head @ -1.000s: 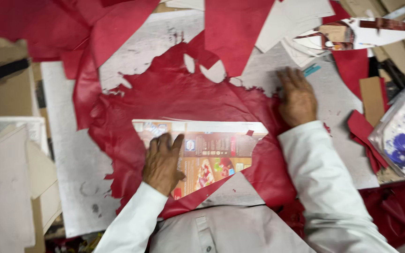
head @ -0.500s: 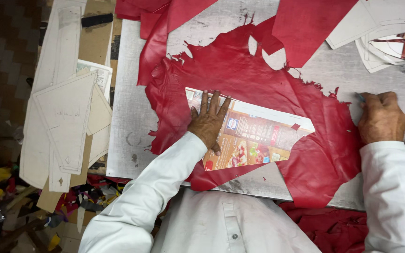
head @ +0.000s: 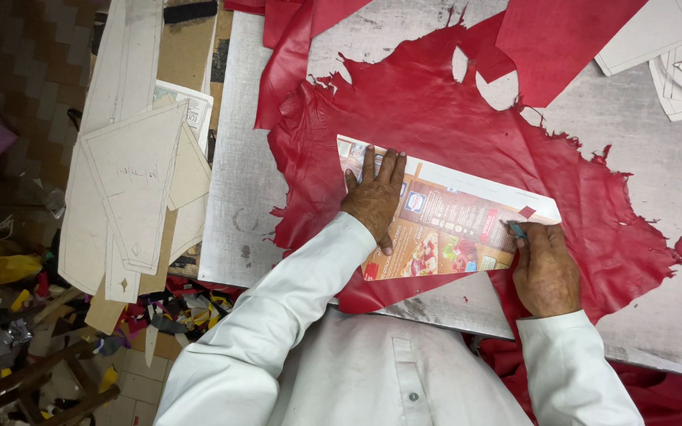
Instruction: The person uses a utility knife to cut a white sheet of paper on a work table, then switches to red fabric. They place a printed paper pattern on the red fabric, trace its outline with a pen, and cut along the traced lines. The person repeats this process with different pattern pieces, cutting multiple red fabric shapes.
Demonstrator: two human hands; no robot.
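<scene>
A printed cardboard pattern piece [head: 451, 225], long and tapering, lies flat on a ragged-edged sheet of red leather [head: 436, 118] spread over the grey worktable [head: 657, 158], pinned by the left hand [head: 374, 197] with fingers splayed open, while the right hand [head: 545, 268] is closed around a small blue-tipped tool [head: 517, 229] at the pattern's right edge.

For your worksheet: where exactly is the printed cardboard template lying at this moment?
In the head view, the printed cardboard template lies flat on the red leather hide at centre, the left hand pressing its left end and the right hand at its right tip.
</scene>
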